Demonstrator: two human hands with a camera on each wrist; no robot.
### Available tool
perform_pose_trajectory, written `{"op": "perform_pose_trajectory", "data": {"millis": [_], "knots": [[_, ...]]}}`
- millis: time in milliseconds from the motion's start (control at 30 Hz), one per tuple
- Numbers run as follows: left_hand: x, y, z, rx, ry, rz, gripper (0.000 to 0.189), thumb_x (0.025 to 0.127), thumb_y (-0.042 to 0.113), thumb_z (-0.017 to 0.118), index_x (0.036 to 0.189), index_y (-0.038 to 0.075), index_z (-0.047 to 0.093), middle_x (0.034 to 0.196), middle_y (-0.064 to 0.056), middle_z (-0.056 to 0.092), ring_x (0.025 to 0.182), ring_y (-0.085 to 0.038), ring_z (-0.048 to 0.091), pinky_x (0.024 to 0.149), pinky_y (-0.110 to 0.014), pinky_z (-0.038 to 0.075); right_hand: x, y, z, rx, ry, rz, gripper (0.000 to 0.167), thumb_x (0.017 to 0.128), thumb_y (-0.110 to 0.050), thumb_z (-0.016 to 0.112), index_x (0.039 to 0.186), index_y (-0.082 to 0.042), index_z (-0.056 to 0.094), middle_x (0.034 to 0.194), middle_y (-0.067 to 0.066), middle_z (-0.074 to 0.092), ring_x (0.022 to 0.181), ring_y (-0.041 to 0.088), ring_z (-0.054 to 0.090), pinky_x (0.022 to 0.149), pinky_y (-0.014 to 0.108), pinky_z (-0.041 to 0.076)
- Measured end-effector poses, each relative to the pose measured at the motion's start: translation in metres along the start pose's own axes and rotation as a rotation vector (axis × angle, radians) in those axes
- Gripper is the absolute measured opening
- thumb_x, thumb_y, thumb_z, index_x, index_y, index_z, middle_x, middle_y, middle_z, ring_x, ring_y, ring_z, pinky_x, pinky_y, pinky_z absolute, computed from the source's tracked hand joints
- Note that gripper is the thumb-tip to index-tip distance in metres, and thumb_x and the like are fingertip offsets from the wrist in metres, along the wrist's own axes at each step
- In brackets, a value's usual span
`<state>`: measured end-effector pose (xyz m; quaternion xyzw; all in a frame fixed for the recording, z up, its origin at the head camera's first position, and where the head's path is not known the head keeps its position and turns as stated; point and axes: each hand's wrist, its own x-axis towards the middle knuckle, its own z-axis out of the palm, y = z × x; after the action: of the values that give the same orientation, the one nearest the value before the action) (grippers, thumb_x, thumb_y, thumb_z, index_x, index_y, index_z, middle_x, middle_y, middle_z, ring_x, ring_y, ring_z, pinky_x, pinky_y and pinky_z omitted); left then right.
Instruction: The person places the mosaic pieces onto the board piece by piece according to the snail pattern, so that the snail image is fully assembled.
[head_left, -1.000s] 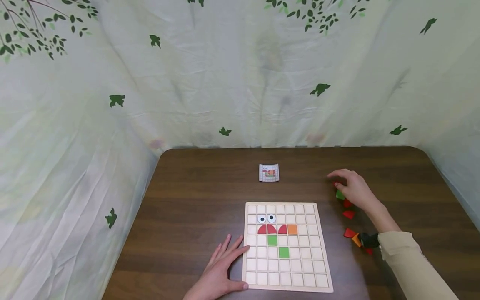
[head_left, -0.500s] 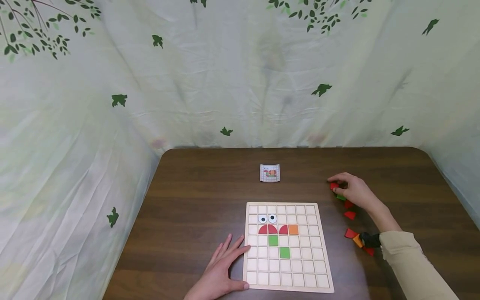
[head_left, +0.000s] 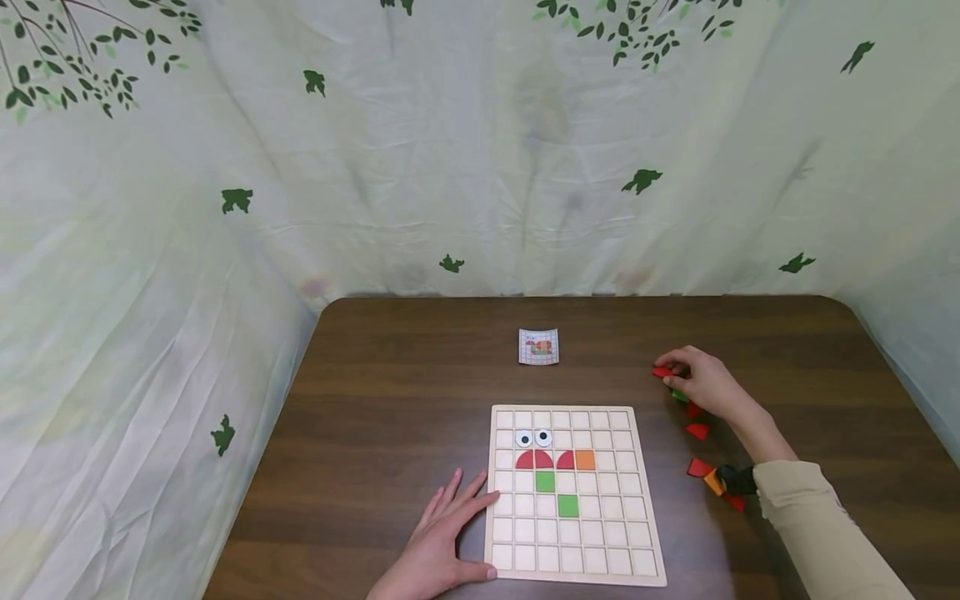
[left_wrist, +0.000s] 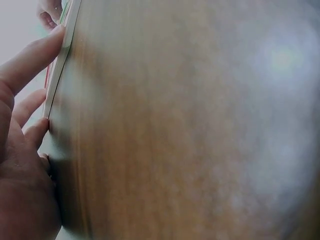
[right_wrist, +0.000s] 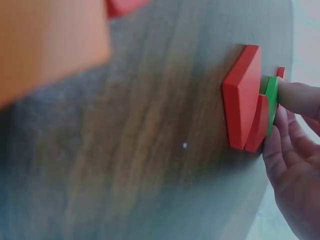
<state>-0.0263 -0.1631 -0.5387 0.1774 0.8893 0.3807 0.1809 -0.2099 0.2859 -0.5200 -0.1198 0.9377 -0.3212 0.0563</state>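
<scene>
A pale wooden grid board point(head_left: 592, 533) lies in front of me. Two eye pieces point(head_left: 533, 437), several red curved pieces point(head_left: 525, 460), an orange square point(head_left: 585, 460) and two green squares point(head_left: 567, 506) sit in its cells. My left hand point(head_left: 442, 542) rests with spread fingers against the board's left edge, its thumb at the near corner; the left wrist view shows these fingers point(left_wrist: 32, 60) along the edge. Off to the right, my right hand point(head_left: 705, 382) pinches a red piece point(head_left: 662, 372) between thumb and fingers. A green piece point(right_wrist: 271, 100) is right beside that hand, partly hidden.
More loose pieces run down the table's right side: red ones point(head_left: 697, 432), then another red piece point(head_left: 700, 467) and an orange piece point(head_left: 714, 482) near the right wrist's black camera point(head_left: 738, 480). A small picture card point(head_left: 538, 347) lies beyond the board. A leaf-printed curtain point(head_left: 480, 167) hangs behind the table.
My right hand's fingers have closed in on the red piece, which has shifted slightly left, away from the green one. The left hand and board stay put.
</scene>
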Motion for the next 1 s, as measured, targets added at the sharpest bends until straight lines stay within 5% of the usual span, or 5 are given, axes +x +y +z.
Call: {"op": "perform_pose_trajectory", "data": {"millis": [233,700,867,1000], "knots": [[-0.001,-0.001,0.0,-0.004,0.01,0.018,0.085,0.068,0.045,0.086,0.144,0.034,0.048,0.159,0.009,0.027,0.149,-0.031,0.005,0.111,-0.061,0.006,0.0,0.001,-0.001,0.029,-0.004,-0.013,0.019,0.089,-0.002,0.07,0.107,-0.003,0.065,0.102,0.013,0.059,0.091,0.03,0.058,0.078,0.046,0.05],[-0.001,-0.001,0.001,-0.054,0.026,0.033,0.086,0.068,0.044,0.086,0.144,0.033,0.049,0.16,0.006,0.028,0.149,-0.033,0.004,0.111,-0.058,0.004,-0.009,-0.007,-0.004,0.059,0.039,0.108,0.016,0.091,-0.011,0.07,0.106,-0.008,0.066,0.093,0.009,0.066,0.084,0.026,0.059,0.066,0.034,0.05],[-0.002,-0.002,0.001,-0.052,0.026,0.027,0.086,0.067,0.043,0.086,0.144,0.034,0.048,0.16,0.008,0.027,0.15,-0.029,0.003,0.112,-0.05,0.001,-0.016,-0.018,-0.004,0.069,0.054,0.079,0.017,0.09,-0.011,0.071,0.106,-0.01,0.067,0.095,0.007,0.068,0.087,0.025,0.063,0.072,0.038,0.052],[-0.001,-0.002,0.0,-0.041,0.015,0.014,0.086,0.068,0.044,0.086,0.144,0.035,0.048,0.16,0.009,0.027,0.15,-0.029,0.003,0.111,-0.057,0.003,-0.022,-0.026,0.0,0.097,0.048,0.049,0.019,0.09,-0.011,0.071,0.109,-0.012,0.067,0.098,0.004,0.068,0.091,0.024,0.064,0.075,0.038,0.054]]}}
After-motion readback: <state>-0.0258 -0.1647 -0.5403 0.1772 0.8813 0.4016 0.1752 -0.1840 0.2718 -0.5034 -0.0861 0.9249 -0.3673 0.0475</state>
